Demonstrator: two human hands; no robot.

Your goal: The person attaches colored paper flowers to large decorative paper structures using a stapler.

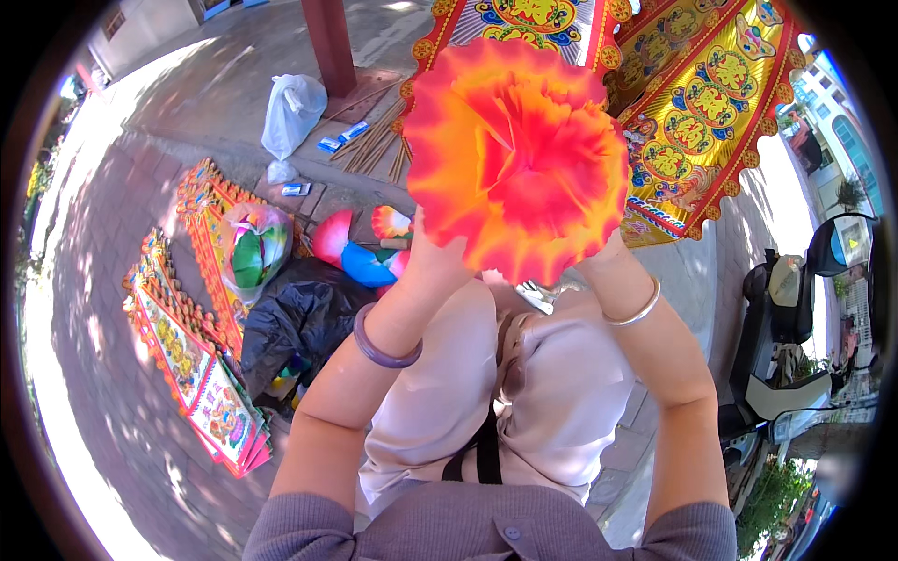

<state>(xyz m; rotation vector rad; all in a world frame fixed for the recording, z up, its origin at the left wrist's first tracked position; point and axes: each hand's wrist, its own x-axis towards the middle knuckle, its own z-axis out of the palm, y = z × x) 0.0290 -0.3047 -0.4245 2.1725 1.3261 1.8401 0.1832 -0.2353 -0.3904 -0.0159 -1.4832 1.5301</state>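
A large red and orange artificial flower with ruffled petals is held up in front of me, over my knees. My left hand is behind its lower left edge, the fingers hidden by the petals. Behind the lower right edge is my right hand, its fingers hidden too. A silvery metal thing shows just under the flower; its kind is unclear. Decorated gold and red paper panels stand beyond the flower at the upper right.
Left on the paving lie stacks of printed paper decorations, a clear bag with artificial flowers, a black plastic bag and loose flowers. Farther off are a white plastic bag, thin sticks and a red post. A scooter stands right.
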